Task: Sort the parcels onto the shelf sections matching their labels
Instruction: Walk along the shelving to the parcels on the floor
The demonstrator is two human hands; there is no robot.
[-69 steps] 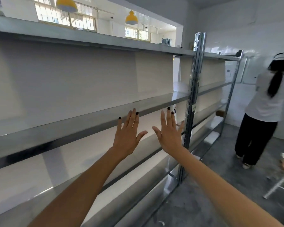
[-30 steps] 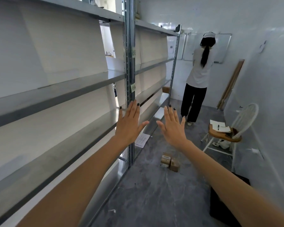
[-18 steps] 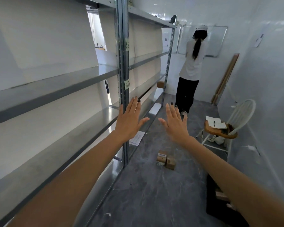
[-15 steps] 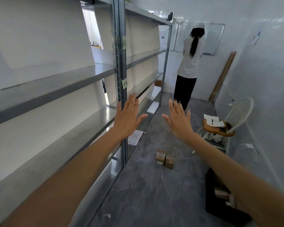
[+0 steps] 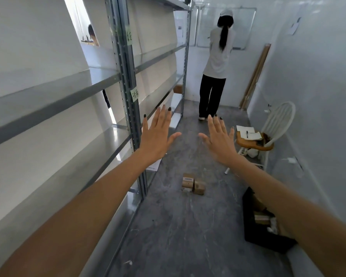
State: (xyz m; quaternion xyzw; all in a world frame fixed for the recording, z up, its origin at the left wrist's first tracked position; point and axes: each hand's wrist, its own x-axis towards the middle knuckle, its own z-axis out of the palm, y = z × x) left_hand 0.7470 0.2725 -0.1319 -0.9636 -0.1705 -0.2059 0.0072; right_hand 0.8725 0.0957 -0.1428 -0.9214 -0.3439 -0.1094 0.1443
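My left hand [image 5: 157,134] and my right hand [image 5: 220,139] are held out in front of me, palms forward, fingers spread, holding nothing. Below them, a small cluster of brown cardboard parcels [image 5: 193,183] with white labels lies on the grey floor. A metal shelf unit [image 5: 126,80] runs along my left, its boards bare. Green section labels [image 5: 134,94] are stuck on the upright post, one higher [image 5: 129,36]. A black bin [image 5: 264,222] at the lower right holds more parcels, partly hidden by my right forearm.
A person in a white top and black trousers [image 5: 216,62] stands at the far end of the narrow aisle, back turned. A white chair [image 5: 268,134] with papers on its seat stands by the right wall. Wooden strips [image 5: 255,76] lean in the corner.
My view has swung right, from facing the shelves to looking down the aisle and lower at the floor. Both hands stay raised and spread; the right hand drifted slightly apart from the left.
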